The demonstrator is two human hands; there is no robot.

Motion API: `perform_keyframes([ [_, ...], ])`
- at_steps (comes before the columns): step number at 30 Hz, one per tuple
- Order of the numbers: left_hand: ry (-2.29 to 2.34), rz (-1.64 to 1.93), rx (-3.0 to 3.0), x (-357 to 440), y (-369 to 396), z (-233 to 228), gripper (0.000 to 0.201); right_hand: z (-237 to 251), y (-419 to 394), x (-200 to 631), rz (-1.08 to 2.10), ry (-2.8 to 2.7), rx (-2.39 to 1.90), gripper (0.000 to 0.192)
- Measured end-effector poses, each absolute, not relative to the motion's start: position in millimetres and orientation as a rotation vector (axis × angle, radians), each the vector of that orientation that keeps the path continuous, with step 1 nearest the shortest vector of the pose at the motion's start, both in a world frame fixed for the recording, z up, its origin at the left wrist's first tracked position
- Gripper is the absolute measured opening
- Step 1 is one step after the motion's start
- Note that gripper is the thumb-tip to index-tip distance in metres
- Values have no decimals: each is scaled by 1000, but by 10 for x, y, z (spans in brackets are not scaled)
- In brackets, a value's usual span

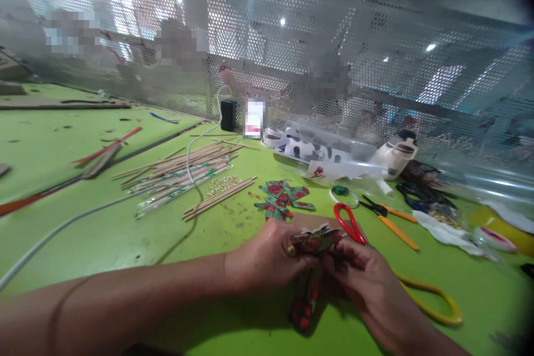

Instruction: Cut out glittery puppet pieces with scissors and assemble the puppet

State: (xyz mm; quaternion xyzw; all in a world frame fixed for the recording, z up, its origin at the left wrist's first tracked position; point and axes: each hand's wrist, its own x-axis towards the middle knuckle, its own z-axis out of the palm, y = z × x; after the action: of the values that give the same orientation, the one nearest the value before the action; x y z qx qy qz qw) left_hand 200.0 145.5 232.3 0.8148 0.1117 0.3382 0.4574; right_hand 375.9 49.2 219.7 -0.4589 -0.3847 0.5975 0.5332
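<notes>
Between my hands is a crumpled patterned piece (317, 238), green and red with pale edges; I cannot tell if it is fabric or paper. My left hand (271, 256) pinches its left side, with fingers curled. On its right side my right hand (362, 271) grips it, fingertips closed and partly hidden. Below the hands a dark strip with red patches (303, 308) shows; whether it joins the held piece is unclear. Just beyond lie several cut green pieces with red flowers (283, 197). A red handle loop (350, 223) pokes out behind my right hand.
Thin wooden sticks (179, 169), some in clear wrappers, lie left of centre beside small gold beads (223, 184). A white cable (83, 217) crosses the green table. Orange-handled pliers (387, 217) and a yellow handle loop (453, 314) lie right. A perforated screen (267, 39) stands behind.
</notes>
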Motion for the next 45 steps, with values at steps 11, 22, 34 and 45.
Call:
perform_keyframes([
  [11, 32, 828, 1918, 2008, 1502, 2392, 23, 2162, 479, 3802, 1342, -1052, -1126, 33],
  [22, 146, 918, 2053, 2009, 1526, 2329, 22, 2224, 460, 3741, 1136, -1046, -1238, 23],
  [34, 57, 851, 2042, 1992, 1497, 2418, 17, 2152, 456, 3791, 1338, -1011, -1147, 27],
  [45, -252, 1276, 2618, 1849, 1507, 2584, 13, 2407, 366, 3803, 58, -1785, -950, 36],
])
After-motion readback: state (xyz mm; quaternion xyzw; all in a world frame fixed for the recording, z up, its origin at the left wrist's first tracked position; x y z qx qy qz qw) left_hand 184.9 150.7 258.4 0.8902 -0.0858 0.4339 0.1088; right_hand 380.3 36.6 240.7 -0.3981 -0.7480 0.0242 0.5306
